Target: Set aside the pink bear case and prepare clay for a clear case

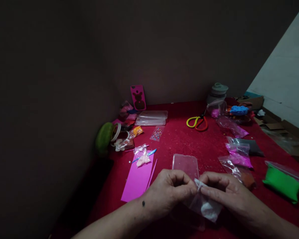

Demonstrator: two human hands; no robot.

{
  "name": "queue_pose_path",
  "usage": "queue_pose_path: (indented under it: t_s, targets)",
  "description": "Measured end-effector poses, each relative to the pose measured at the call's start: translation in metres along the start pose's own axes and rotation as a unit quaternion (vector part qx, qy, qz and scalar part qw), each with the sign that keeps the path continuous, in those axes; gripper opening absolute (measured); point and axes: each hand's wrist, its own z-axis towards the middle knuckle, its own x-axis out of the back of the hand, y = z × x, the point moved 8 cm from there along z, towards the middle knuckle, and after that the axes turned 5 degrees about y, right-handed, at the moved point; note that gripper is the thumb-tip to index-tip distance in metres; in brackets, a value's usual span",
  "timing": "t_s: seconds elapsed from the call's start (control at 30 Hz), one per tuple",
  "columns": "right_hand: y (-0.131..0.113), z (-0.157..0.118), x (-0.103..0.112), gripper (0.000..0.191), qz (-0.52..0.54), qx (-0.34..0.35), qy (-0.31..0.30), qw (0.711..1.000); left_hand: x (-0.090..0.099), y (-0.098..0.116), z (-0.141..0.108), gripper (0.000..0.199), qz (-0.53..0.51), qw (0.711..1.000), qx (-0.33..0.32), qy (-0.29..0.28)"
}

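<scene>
Small bag [206, 205] between both hands

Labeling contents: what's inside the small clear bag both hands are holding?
A white lump sits in the bottom of the small clear bag. The left hand and right hand pinch its top edge, hiding whatever is there.

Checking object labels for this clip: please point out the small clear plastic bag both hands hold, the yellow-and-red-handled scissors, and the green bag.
small clear plastic bag [207, 207], head view, lower part with white contents.
yellow-and-red-handled scissors [198, 122], head view, the handle loops.
green bag [282, 182], head view, middle of green filling.
</scene>
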Motion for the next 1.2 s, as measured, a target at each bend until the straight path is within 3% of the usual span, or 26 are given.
queue_pose_path:
  t_s: [0.3, 0.73, 1.07, 1.2]
  targets:
    - [0.006, 0.003, 0.002, 0.038, 0.102, -0.03, 0.005, 0.994, 0.009, 0.002, 0.005, 0.026, -0.06, 0.998, -0.024, 0.027]
    - [-0.003, 0.005, 0.01, 0.03, 0.193, 0.006, 0.053, 0.98, 0.017, 0.002, 0.011, 0.025, -0.057, 0.997, -0.04, 0.035]
    - [-0.002, 0.009, 0.014, 0.031, 0.159, 0.011, 0.08, 0.984, 0.021, 0.004, 0.013, 0.031, -0.022, 0.997, -0.061, 0.035]
    - [-0.004, 0.009, 0.013, 0.03, 0.149, 0.016, 0.076, 0.986, 0.018, 0.005, 0.011, 0.025, -0.002, 0.998, -0.055, 0.029]
